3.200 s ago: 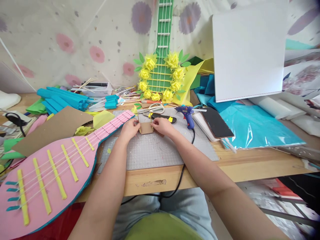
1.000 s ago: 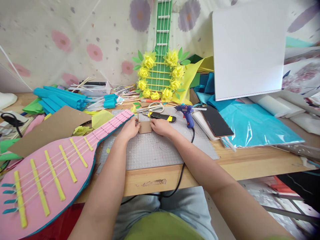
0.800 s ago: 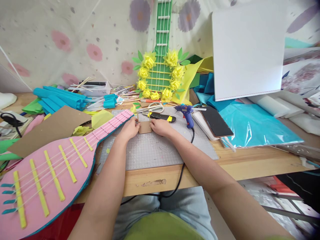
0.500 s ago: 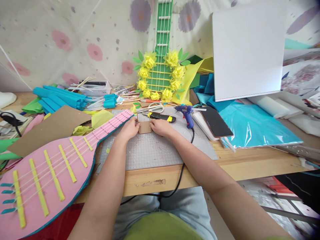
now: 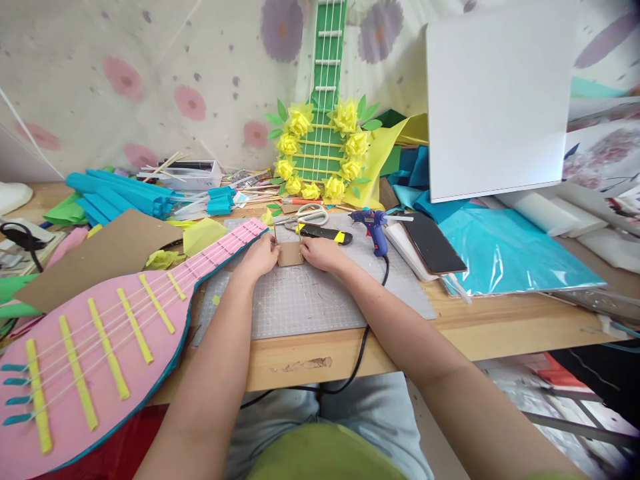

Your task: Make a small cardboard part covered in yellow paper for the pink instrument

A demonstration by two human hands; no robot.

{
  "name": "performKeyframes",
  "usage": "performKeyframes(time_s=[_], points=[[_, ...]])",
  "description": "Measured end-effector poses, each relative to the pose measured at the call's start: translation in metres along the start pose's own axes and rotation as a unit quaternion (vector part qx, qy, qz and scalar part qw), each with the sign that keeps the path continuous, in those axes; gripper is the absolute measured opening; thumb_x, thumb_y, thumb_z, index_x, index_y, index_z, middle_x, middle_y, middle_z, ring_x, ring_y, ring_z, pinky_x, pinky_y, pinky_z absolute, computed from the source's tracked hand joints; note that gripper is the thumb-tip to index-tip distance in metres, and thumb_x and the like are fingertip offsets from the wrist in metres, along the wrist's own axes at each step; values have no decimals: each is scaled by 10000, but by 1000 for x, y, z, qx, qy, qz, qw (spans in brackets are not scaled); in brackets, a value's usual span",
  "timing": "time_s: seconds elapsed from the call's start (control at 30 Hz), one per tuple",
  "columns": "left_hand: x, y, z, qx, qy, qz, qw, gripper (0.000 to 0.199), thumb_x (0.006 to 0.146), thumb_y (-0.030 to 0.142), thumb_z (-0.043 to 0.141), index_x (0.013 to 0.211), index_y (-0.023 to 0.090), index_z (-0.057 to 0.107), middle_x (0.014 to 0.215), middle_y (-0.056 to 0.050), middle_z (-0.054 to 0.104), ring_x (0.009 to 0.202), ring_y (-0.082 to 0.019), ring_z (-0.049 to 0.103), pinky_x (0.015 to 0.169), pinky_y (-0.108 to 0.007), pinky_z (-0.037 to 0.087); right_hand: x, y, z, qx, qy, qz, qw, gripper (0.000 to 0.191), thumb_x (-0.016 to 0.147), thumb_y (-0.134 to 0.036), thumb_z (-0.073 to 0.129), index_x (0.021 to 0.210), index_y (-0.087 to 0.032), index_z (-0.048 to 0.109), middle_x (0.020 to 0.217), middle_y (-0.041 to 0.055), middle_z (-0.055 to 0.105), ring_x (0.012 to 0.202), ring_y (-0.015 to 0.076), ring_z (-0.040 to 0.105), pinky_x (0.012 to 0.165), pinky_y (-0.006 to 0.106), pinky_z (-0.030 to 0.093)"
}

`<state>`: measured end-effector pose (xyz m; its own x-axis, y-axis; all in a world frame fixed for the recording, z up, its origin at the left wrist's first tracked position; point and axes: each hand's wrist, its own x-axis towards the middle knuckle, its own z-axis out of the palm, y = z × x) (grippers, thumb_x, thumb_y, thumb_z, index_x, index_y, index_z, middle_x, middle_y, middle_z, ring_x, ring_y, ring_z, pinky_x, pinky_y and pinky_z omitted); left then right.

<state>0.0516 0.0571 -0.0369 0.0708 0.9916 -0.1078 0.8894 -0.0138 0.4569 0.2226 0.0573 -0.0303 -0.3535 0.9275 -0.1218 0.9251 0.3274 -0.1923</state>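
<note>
One small piece of cardboard [image 5: 291, 254] lies on the grey cutting mat [image 5: 310, 300], between our two hands. Two thin upright sticks [image 5: 300, 233] stand at its sides, one by each hand. Our left hand [image 5: 260, 256] has its fingers at the left side, our right hand [image 5: 320, 254] has its fingers at the right — the hands are apart, with the cardboard filling the gap. We cannot tell how firmly either one grips.

Just beyond our right hand lies a black and yellow utility knife [image 5: 325, 234], with scissors [image 5: 312, 215] behind it. Farther right a blue glue gun [image 5: 373, 230] rests on the mat, and past it a black phone [image 5: 434, 243] lies beside a clear-wrapped blue sheet [image 5: 515, 250]. To our left, a pink paper guitar [image 5: 115, 333] with yellow strips slants up to the mat, its neck end near our left hand. A larger brown cardboard sheet [image 5: 100, 257] is partly under it.

At the back stands a green paper guitar [image 5: 320, 157] ringed with yellow flowers — a big white board [image 5: 497, 107] is upright to its right. All of this is on our wooden table [image 5: 320, 363].
</note>
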Motion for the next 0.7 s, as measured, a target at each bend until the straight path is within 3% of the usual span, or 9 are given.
performKeyframes(time_s=[0.7], points=[[-3,4,-1,0,4,7,1000,305,837,240,432,1100,96,492,957,-156,651,922,-252,599,765,-319,423,0,-2,0,-7,2,-4,1000,382,897,-295,243,1002,-149,580,1030,137,657,923,260,615,730,340,441]])
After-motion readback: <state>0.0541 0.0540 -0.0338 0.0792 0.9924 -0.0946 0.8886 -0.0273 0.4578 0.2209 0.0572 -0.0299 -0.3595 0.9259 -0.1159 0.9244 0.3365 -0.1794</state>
